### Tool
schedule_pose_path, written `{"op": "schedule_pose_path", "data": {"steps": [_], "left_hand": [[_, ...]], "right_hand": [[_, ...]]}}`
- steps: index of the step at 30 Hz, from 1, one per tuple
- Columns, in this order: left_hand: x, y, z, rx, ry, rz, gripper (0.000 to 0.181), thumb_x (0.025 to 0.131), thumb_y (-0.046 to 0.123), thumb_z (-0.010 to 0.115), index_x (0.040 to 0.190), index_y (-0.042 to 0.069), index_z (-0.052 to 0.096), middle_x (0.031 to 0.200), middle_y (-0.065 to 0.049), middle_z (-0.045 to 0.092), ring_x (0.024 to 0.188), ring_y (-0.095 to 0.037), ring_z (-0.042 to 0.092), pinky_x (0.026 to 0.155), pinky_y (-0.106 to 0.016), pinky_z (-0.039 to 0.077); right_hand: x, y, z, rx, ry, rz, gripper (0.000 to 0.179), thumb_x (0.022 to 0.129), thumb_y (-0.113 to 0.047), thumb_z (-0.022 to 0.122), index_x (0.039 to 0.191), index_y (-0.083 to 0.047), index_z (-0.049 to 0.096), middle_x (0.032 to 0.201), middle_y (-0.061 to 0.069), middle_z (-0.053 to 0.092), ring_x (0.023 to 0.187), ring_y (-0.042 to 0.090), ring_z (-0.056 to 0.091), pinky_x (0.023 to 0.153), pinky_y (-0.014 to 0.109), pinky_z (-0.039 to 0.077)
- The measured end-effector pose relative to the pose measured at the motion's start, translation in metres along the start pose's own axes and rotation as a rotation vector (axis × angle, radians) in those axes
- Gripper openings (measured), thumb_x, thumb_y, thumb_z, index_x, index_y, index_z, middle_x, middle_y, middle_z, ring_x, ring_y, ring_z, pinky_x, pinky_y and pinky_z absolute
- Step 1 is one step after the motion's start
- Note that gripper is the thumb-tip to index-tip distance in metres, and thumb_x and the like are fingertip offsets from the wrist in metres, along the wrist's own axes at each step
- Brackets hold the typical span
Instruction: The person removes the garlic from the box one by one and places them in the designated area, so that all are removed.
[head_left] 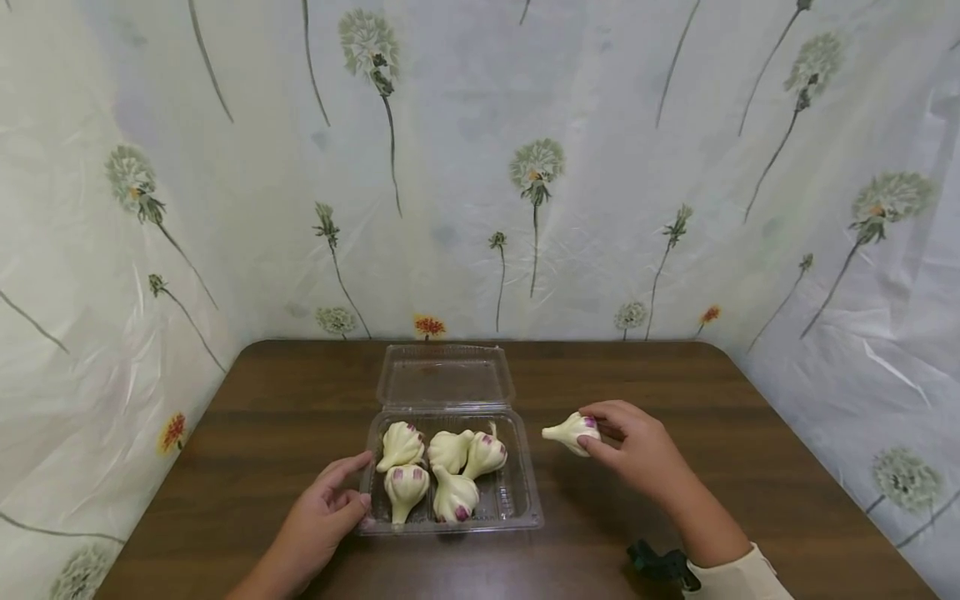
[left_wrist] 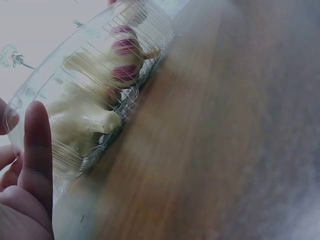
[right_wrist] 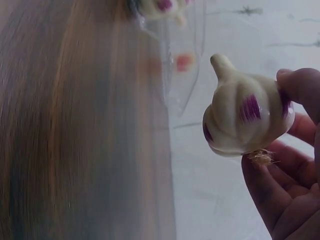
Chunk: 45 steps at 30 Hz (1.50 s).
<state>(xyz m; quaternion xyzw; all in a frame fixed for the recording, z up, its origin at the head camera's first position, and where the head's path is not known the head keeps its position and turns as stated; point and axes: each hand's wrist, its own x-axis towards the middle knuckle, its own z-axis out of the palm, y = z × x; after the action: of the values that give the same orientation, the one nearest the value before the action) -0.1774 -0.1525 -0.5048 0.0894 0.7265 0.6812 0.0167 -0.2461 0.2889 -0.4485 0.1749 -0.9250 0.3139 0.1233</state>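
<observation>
My right hand [head_left: 630, 442] pinches a white garlic bulb [head_left: 573, 433] with purple streaks between thumb and fingers, to the right of a clear plastic clamshell box [head_left: 525, 500]. In the right wrist view the bulb [right_wrist: 245, 110] shows its stubby neck pointing up and its tan root tuft below. Several more garlic bulbs [head_left: 453, 496] lie inside the box, whose lid [head_left: 446, 379] is folded back away from me. Against the box's left side rest the thumb and index finger of my left hand [head_left: 322, 508], their tips apart. The left wrist view shows the thumb [left_wrist: 37, 140] against the plastic.
Beneath everything is a brown wood-grain table [head_left: 300, 392]. A flower-printed sheet [head_left: 450, 167] hangs behind and along both sides. A dark green strap [head_left: 660, 562] sits by the right wrist, beside a light sleeve [head_left: 738, 579].
</observation>
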Motion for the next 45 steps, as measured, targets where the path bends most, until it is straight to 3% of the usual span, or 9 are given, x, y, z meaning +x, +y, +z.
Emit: {"op": "schedule_pose_path", "data": {"steps": [5, 18, 29, 45], "left_hand": [[0.001, 0.000, 0.000, 0.008, 0.008, -0.002, 0.056, 0.097, -0.004, 0.068, 0.150, -0.002, 0.051, 0.146, -0.018, 0.046, 0.079, -0.009, 0.065, 0.067, -0.022, 0.057], [0.001, 0.001, -0.001, 0.007, 0.009, -0.013, 0.057, 0.097, -0.004, 0.068, 0.151, -0.002, 0.051, 0.147, -0.018, 0.046, 0.079, -0.007, 0.064, 0.066, -0.021, 0.056], [0.001, 0.000, -0.002, 0.015, 0.009, -0.060, 0.057, 0.097, -0.005, 0.066, 0.152, 0.000, 0.050, 0.151, -0.014, 0.045, 0.080, -0.010, 0.066, 0.069, -0.022, 0.058], [0.001, 0.000, 0.000, 0.004, 0.012, -0.047, 0.056, 0.097, -0.005, 0.066, 0.151, 0.000, 0.051, 0.148, -0.014, 0.045, 0.078, -0.008, 0.064, 0.067, -0.021, 0.057]], "right_hand": [[-0.001, 0.009, -0.005, -0.005, -0.010, 0.030, 0.037, 0.094, -0.026, 0.081, 0.127, -0.010, 0.072, 0.125, 0.005, 0.069, 0.113, 0.024, 0.070, 0.094, 0.039, 0.061], [-0.005, 0.031, -0.002, -0.029, -0.051, 0.049, 0.034, 0.093, -0.022, 0.082, 0.123, -0.010, 0.073, 0.121, 0.005, 0.070, 0.111, 0.024, 0.071, 0.093, 0.038, 0.062], [-0.006, 0.051, 0.000, -0.100, -0.049, 0.080, 0.035, 0.094, -0.030, 0.081, 0.123, -0.012, 0.073, 0.121, 0.006, 0.070, 0.109, 0.025, 0.071, 0.090, 0.042, 0.062], [-0.009, 0.068, -0.006, -0.166, -0.065, 0.116, 0.044, 0.097, -0.039, 0.076, 0.130, -0.010, 0.071, 0.128, 0.011, 0.069, 0.112, 0.031, 0.070, 0.092, 0.050, 0.061]]}}
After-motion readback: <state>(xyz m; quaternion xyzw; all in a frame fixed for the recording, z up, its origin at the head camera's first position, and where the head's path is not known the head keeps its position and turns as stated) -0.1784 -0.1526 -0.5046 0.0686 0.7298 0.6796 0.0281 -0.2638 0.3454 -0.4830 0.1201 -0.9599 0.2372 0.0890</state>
